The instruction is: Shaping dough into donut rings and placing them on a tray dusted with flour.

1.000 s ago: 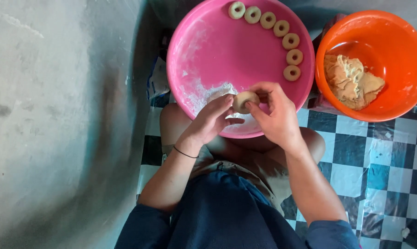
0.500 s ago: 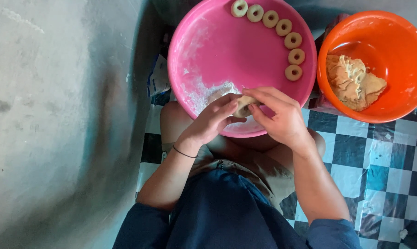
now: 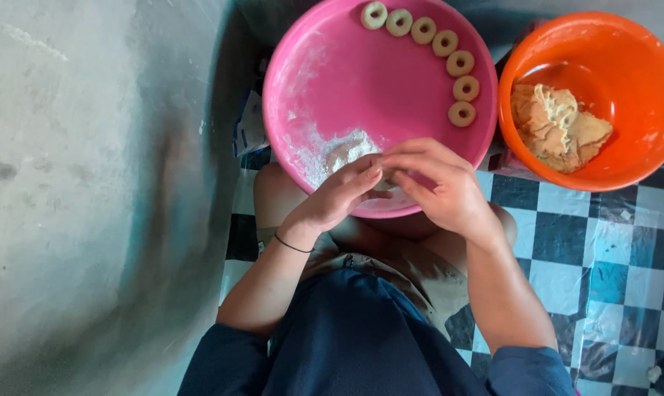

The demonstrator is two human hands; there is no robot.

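Sitting over the pink basin (image 3: 420,158), I have the orange bowl (image 3: 603,51) to its right with a lump of dough (image 3: 559,125) in it. Seven dough rings (image 3: 460,62) line the basin's far rim, and a flour heap (image 3: 339,150) lies near my hands. My left hand (image 3: 339,198) and right hand (image 3: 438,187) meet fingertip to fingertip above the near rim, curled around something hidden; whether they pinch a dough piece I cannot tell. Such dough would be soft, light, sticky: hold gently at the edges.
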